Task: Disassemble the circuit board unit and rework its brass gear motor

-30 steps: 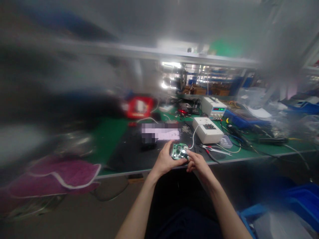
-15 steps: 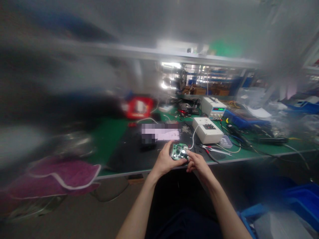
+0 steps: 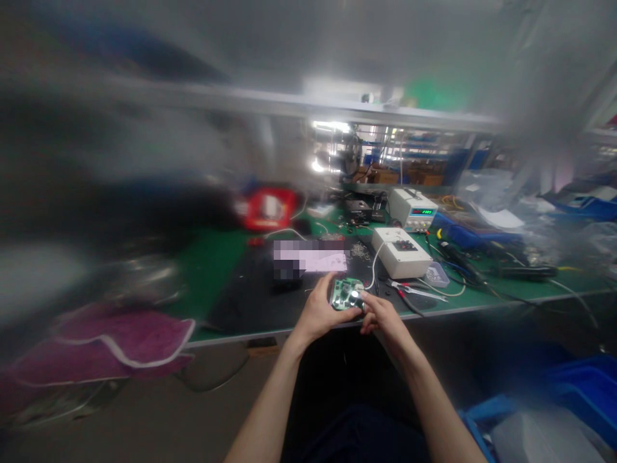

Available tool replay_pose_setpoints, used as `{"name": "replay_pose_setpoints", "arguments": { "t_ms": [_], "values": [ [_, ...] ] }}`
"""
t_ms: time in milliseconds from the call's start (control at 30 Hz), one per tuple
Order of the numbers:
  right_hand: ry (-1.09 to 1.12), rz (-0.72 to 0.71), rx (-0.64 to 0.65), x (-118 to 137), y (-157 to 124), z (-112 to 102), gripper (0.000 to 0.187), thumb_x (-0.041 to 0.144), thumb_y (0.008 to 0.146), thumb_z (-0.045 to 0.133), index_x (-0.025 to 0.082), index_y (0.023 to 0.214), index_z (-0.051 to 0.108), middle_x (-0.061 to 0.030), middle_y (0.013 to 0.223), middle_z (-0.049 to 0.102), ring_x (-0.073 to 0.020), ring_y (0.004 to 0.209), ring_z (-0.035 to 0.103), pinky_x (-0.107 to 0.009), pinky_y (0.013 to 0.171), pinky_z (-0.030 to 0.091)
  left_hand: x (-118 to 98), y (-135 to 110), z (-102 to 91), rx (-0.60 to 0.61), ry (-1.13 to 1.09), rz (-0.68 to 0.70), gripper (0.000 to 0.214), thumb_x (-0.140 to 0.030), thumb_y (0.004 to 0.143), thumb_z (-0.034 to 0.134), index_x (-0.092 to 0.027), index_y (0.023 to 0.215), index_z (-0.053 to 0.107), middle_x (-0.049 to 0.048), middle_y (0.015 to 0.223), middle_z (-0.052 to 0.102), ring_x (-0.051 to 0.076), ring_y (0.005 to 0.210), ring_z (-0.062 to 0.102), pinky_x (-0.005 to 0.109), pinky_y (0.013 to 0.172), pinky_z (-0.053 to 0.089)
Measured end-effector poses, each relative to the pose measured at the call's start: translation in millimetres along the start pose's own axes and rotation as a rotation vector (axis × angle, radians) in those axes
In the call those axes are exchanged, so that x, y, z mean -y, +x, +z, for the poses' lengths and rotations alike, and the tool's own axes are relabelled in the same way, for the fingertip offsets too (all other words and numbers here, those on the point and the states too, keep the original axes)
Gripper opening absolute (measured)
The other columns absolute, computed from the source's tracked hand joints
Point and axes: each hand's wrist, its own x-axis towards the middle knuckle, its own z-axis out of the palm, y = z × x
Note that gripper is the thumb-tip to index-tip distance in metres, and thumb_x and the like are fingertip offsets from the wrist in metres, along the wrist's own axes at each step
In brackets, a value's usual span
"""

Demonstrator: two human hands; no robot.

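Note:
A green circuit board with round metallic parts is held just above the front edge of the bench. My left hand is closed on its left side, thumb along the near edge and fingers at the far side. At the right edge, my right hand has its index finger against the board and its other fingers curled. A white cable runs from the board's far right corner toward a white box with black terminals on top. The board's underside is hidden.
Pliers with red-black handles, a wrench and a clear tray of small parts lie to the right. Behind stand a power supply and a small black box. A black mat covers the bench's middle.
Both hands and the circuit board stay in nearly the same place. The red light on the small black box no longer shows.

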Motion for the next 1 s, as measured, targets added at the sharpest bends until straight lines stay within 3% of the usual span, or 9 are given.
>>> {"name": "replay_pose_setpoints", "arguments": {
  "t_ms": [1000],
  "values": [
    [0.019, -0.008, -0.002, -0.2, -1.2, 0.1, 0.051, 0.057, 0.110, 0.050, 0.008, 0.124, 0.057, -0.0034, 0.086, 0.056, -0.0065, 0.063, 0.053, -0.014, 0.054, 0.047, 1.0, 0.4, 0.8, -0.013, 0.008, 0.012, 0.093, -0.052, 0.066, 0.090, -0.024, 0.145, 0.049, 0.0092, 0.142, 0.061, 0.029, 0.131, 0.060, 0.043, 0.113, 0.047]
  ]
}}
